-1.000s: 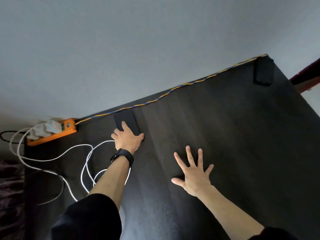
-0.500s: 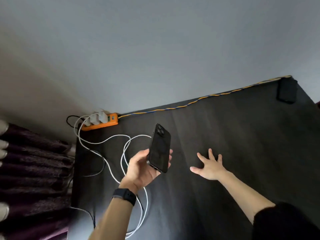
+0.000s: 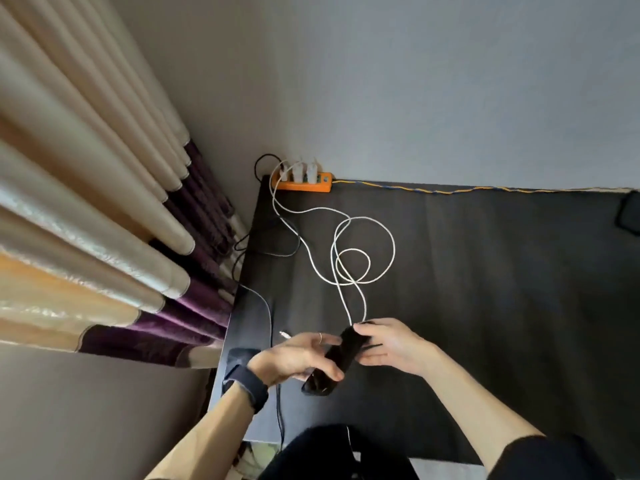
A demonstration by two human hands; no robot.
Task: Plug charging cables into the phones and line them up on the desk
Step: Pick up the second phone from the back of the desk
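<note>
Dark desk (image 3: 502,289): both left hand (image 3: 298,356) and right hand (image 3: 393,348) grip one black phone (image 3: 347,345); white cable (image 3: 393,251) loops beyond.

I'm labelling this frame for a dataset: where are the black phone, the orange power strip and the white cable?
black phone (image 3: 344,351): head view, middle of its body.
orange power strip (image 3: 301,187): head view, front of its casing.
white cable (image 3: 394,252): head view, right side of its largest loop.

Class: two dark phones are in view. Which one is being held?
The near phone, gripped between the left hand and right hand in the foreground. The far phone lies flat at the right edge of the desk, untouched.
</note>
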